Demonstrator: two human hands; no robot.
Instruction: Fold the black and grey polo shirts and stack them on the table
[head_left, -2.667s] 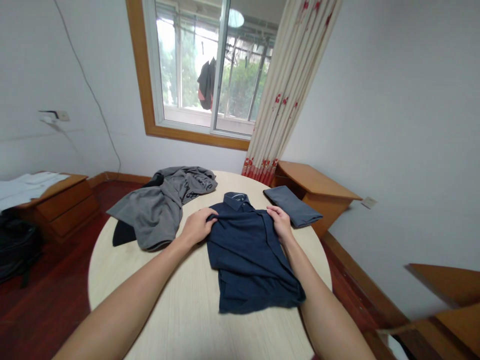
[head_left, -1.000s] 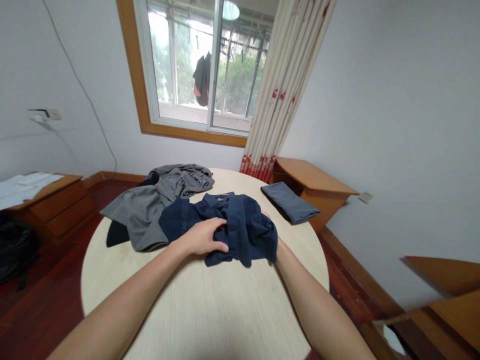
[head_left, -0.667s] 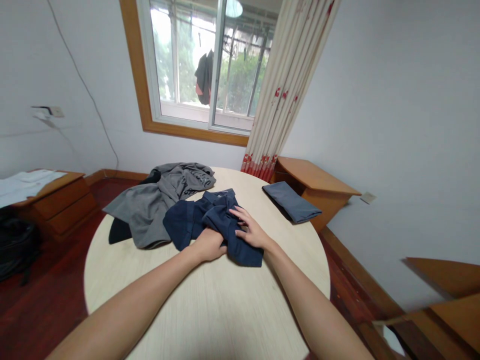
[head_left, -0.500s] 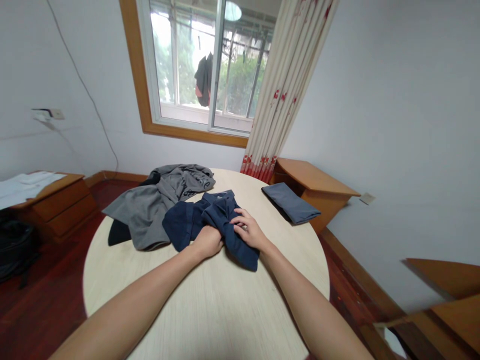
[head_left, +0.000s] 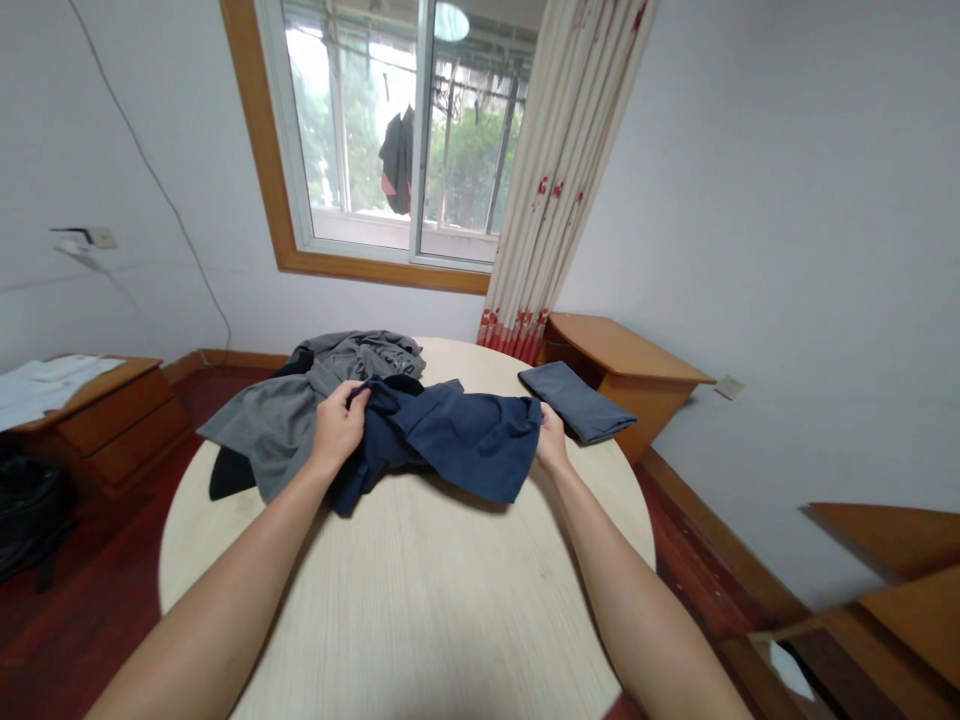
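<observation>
A crumpled navy-blue garment (head_left: 472, 440) is stretched sideways between my two hands, partly raised off the round table (head_left: 427, 600). Its exact kind is hard to tell; it looks like shorts or a shirt. My left hand (head_left: 341, 425) pinches its upper left edge, thumb on top. At the right edge my right hand (head_left: 551, 438) grips the cloth, with some fingers hidden behind it. Left of and behind the navy cloth lies a heap with a grey garment (head_left: 270, 425) bearing dark print, and black cloth (head_left: 231, 474) shows beneath it.
A folded dark grey cloth (head_left: 577, 402) lies at the table's right rim. Behind it stands a wooden desk (head_left: 630, 350) beside a floral curtain (head_left: 525, 230). To the left are a wooden cabinet (head_left: 135, 430) with papers and a black bag (head_left: 34, 515) on the floor.
My hands have moved apart, left hand leftward and up, right hand rightward. The navy garment, bunched between them before, is now spread wider and lifted. The view has shifted slightly.
</observation>
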